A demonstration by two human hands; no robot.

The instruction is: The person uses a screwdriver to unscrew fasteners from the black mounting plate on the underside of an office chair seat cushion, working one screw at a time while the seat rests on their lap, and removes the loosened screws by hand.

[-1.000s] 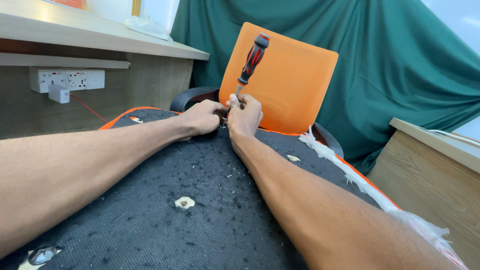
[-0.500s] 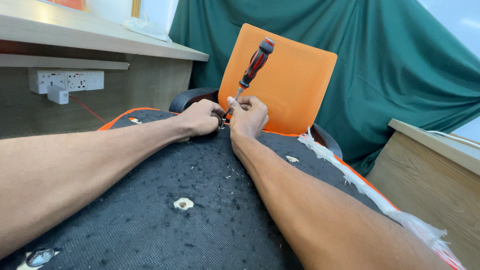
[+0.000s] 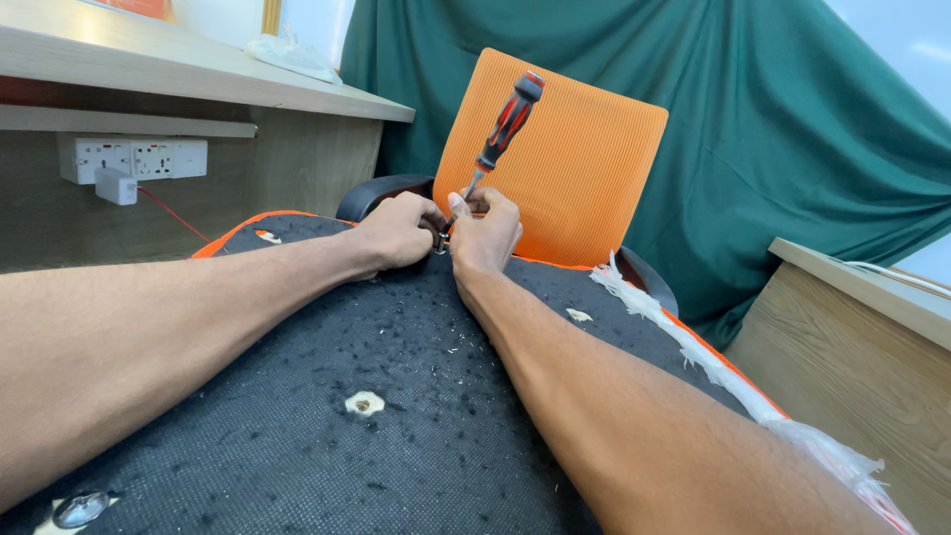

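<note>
Head view: fingers of the right hand (image 3: 483,234) are curling around the thin metal shaft of a screwdriver (image 3: 500,136), pinching it low while its red-and-black handle is tilting up and to the right, in front of an orange chair back (image 3: 584,159). The left hand (image 3: 399,230) is lying clenched just beside it, knuckles up, its fingers closing on something small and dark that cannot be made out. Both hands are resting at the far edge of a black fabric panel (image 3: 327,436) flecked with debris, orange showing along its rim. White fraying stuffing (image 3: 684,342) is trailing down the panel's right edge. A wall socket strip (image 3: 134,159) is sitting under the wooden desk (image 3: 149,84) at left; a green curtain (image 3: 773,129) is hanging behind.
</note>
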